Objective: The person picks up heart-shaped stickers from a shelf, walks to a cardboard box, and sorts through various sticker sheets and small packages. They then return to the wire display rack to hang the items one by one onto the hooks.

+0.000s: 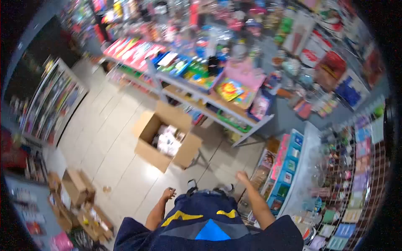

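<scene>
My left hand [168, 193] hangs low in front of my body with its fingers curled. A small dark spot shows at the fingertips, too small to name. On the other side, my right hand [241, 176] is held out over the floor near the right-hand shelf, its fingers smeared by motion. Ahead of both hands an open cardboard box [155, 158] stands on the tiles with its flaps spread. Inside it lie white printed packages [168, 141]. Neither hand touches the box.
Beyond the box is a metal display rack [234, 123] with colourful goods and a pink tray [247, 72]. Cardboard boxes [77, 187] lie at lower left, near a bookshelf [52, 100]. Blue boxes [289, 167] line the right shelf, beside a wire grid wall [370, 167] with hanging goods.
</scene>
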Action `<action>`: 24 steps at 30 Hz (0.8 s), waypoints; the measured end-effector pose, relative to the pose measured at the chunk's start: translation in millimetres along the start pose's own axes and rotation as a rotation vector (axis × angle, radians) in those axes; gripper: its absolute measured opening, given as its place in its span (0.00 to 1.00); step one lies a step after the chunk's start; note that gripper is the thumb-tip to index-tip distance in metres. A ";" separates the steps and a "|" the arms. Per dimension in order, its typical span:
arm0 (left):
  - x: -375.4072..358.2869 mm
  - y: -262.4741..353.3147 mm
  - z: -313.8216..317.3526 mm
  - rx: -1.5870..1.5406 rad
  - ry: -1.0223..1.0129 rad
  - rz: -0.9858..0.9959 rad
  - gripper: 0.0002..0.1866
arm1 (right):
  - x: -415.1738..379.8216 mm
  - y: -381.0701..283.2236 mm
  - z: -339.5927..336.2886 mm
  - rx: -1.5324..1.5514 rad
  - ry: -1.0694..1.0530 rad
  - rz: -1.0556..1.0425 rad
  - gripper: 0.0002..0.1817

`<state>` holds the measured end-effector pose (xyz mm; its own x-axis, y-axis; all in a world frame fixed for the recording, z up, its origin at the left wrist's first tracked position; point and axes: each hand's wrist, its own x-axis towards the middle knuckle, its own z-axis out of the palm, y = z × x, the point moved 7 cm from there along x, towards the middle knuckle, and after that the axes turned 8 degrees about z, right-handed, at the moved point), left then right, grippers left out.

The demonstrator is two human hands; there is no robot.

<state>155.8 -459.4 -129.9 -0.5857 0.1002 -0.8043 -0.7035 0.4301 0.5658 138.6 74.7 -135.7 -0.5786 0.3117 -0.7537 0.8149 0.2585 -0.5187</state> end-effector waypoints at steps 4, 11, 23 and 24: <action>-52.2 -67.3 -19.1 -0.073 0.086 -0.148 0.22 | 30.6 -107.8 74.5 0.129 -0.074 -0.184 0.08; -104.9 -133.3 -17.4 -0.336 0.213 -0.284 0.21 | -128.9 -284.8 191.0 -0.542 -0.123 -0.753 0.16; -79.6 -51.5 -0.9 -0.607 0.632 -0.041 0.17 | 26.0 -413.2 321.0 -0.765 -0.166 -0.826 0.34; -75.9 -33.9 -7.3 -0.580 0.684 0.004 0.17 | 46.5 -411.8 327.5 -0.751 -0.175 -0.676 0.42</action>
<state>221.2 -488.2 -86.7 -0.5701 -0.5358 -0.6228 -0.6849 -0.1087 0.7205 -213.0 -316.7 -89.3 -0.8470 -0.2341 -0.4772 0.0543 0.8550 -0.5158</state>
